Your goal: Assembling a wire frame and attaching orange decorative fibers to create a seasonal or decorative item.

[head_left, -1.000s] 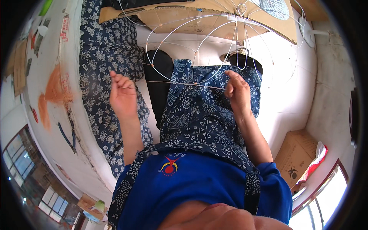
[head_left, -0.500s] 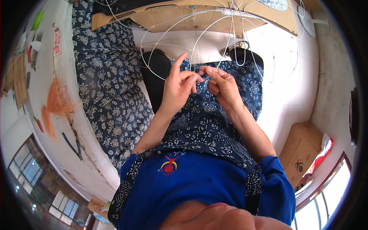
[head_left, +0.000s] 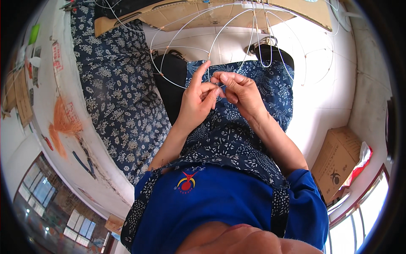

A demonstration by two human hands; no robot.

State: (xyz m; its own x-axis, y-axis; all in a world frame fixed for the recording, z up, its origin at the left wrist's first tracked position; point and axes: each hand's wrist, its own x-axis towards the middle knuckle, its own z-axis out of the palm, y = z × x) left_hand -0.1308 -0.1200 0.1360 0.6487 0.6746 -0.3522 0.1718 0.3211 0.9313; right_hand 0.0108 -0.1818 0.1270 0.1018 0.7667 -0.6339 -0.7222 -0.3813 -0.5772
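The wire frame [head_left: 203, 40] is made of thin pale rods, bent into smooth round hoops, and it stands just above the person's lap. One thin rod of it is pinched at the place where both hands meet: the left hand [head_left: 198, 101] presses thumb and fingers together on it, forefinger pointing up, and the right hand [head_left: 239, 91] closes its grip beside, fingertips touching. Under them lies a dark blue apron [head_left: 237, 139] with small white flowers, soft cloth. A brown cardboard box [head_left: 340, 163] stands on the white floor.

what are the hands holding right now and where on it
Both the left hand and the right hand pinch the thin white wire frame at one spot on its near edge, fingertips meeting above the lap.
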